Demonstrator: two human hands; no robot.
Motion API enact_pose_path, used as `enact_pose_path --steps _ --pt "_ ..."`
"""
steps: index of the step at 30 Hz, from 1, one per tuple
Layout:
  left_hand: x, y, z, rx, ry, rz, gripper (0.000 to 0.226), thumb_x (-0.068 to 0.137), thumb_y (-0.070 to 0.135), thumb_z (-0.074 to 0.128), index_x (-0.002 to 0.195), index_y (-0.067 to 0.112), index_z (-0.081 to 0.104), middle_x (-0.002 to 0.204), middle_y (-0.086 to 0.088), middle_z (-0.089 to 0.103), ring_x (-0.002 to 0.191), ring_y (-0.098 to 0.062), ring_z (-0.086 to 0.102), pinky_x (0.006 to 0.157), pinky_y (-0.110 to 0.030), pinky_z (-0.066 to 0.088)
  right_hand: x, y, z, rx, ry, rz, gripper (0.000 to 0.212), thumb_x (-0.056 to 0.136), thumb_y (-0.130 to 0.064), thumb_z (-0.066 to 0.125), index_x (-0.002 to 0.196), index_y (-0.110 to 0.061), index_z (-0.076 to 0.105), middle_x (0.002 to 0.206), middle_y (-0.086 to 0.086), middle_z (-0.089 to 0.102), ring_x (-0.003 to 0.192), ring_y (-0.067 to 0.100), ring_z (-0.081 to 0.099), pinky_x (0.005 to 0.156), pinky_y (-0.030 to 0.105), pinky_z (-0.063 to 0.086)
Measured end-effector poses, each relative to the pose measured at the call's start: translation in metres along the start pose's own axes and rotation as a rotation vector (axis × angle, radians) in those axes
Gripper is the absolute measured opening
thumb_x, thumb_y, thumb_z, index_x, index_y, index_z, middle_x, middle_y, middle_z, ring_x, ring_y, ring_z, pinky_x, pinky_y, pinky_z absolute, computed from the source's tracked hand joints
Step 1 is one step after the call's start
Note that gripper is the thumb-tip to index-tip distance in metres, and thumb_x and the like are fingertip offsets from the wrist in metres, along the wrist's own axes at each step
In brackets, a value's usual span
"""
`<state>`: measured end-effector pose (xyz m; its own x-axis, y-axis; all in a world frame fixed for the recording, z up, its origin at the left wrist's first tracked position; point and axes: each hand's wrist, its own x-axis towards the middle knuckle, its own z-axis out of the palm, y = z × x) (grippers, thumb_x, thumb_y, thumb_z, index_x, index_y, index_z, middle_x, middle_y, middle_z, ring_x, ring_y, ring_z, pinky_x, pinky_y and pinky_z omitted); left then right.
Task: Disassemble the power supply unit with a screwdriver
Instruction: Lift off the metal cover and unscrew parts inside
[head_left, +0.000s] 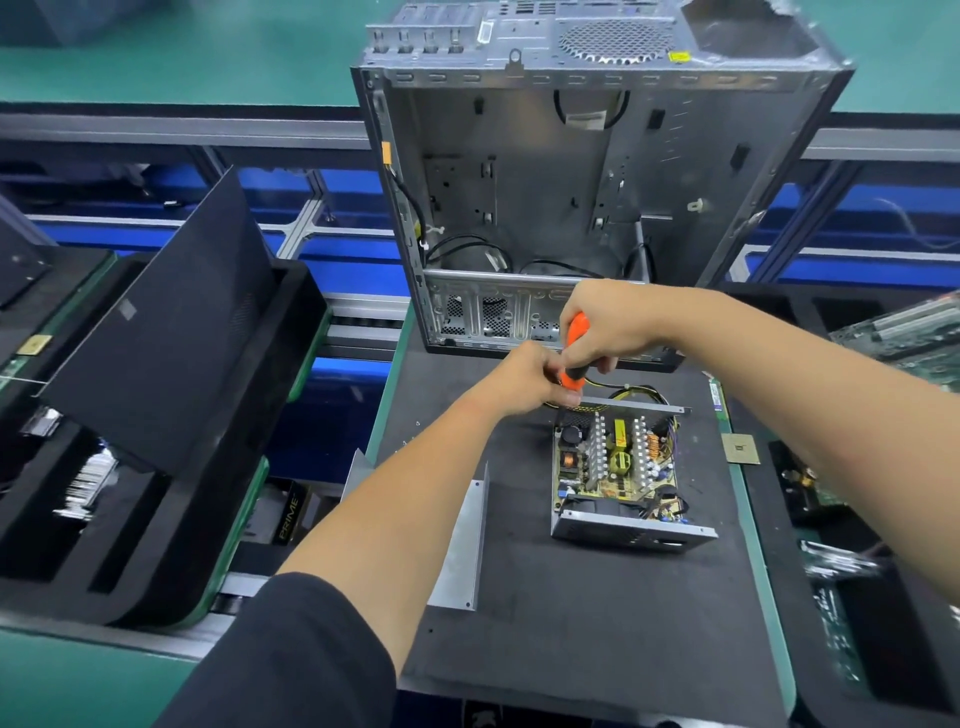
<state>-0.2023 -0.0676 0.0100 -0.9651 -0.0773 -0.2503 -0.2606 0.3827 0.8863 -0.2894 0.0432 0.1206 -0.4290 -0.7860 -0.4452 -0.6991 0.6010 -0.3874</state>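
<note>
Opened grey metal power supply unit (618, 467) on black mat (597, 623); right hand (613, 322) grips orange-handled screwdriver (575, 358), left hand (535, 379) pinches its lower end.

Matt black mat (597, 623); bare-metal case (545, 171)

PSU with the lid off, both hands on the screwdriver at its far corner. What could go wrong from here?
1. The PSU board lies bare; if the screwdriver slips, its tip could hit the parts just below.
2. The left hand sits low by the tip, so a slip might jab a finger. The right hand grips the handle.
3. The lid stands on edge beside the left forearm and could get knocked over.
</note>
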Motion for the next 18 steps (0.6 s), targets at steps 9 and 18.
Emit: enact_pose_path --steps 9,18 --pt "-0.002 0.007 -0.007 -0.128 -0.116 0.026 0.031 0.078 -0.014 0.066 0.108 -0.005 0.062 0.095 -0.012 0.068 0.084 -0.012 0.067 0.083 -0.024 0.054 0.005 -0.017 -0.009 -0.162 -0.177 -0.023 0.034 0.076 0.008 0.051 0.074 -0.019 0.071 0.07 0.004 0.071 0.063 0.013 0.061 0.059 0.022 0.049" --pt "-0.002 0.004 0.002 -0.033 0.018 0.109 0.018 0.071 -0.006 0.076 0.084 0.005 0.07 0.085 -0.004 0.069 0.081 -0.011 0.063 0.08 -0.017 0.053 0.004 -0.016 0.001 -0.173 -0.033 -0.033 0.004 0.082 -0.016 0.066 0.08 -0.015 0.069 0.061 -0.002 0.072 0.048 0.008 0.067 0.051 0.017 0.049"
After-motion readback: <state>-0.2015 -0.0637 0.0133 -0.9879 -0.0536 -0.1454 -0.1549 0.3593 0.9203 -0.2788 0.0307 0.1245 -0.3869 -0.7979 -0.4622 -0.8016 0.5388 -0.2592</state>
